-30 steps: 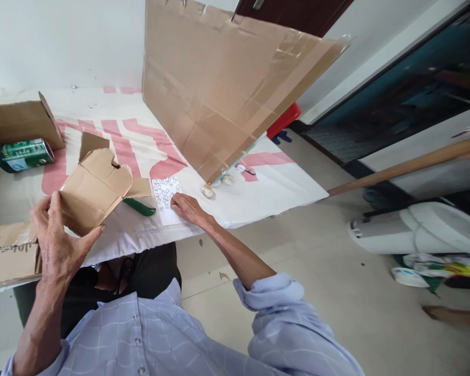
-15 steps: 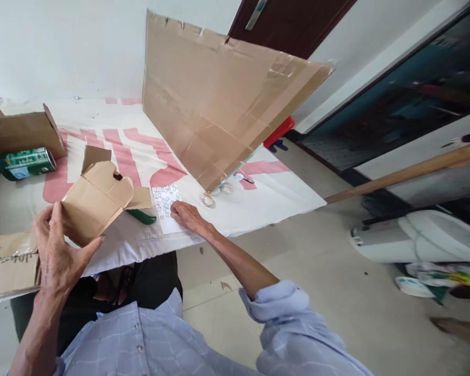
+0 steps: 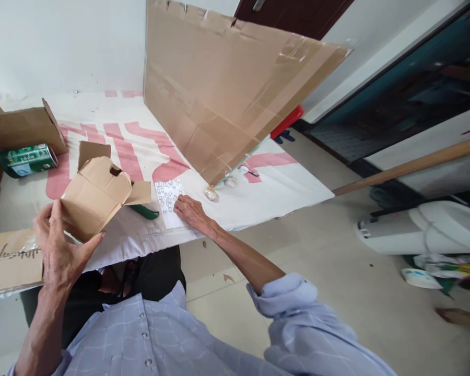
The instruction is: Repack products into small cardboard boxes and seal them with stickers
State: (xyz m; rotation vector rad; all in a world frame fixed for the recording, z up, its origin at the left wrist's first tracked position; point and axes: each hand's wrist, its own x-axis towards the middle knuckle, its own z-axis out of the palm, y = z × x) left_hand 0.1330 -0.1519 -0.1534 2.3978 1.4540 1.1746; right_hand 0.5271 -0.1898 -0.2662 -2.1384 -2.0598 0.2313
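On the cloth-covered bench (image 3: 293, 193), near its front edge: one small cardboard box (image 3: 96, 190), flaps open, tilted, its near-left corner clamped between thumb and fingers of the left hand (image 3: 60, 253); one white sheet (image 3: 174, 221) bearing small marked squares, to the right of the box, with the right hand (image 3: 191, 212) at its right side, fingertips bunched together, contents not discernible; one green object (image 3: 145, 212) between box and sheet; one green can (image 3: 28, 161), lying on its side, far left; one large cardboard panel (image 3: 219, 94), upright, beyond the sheet.
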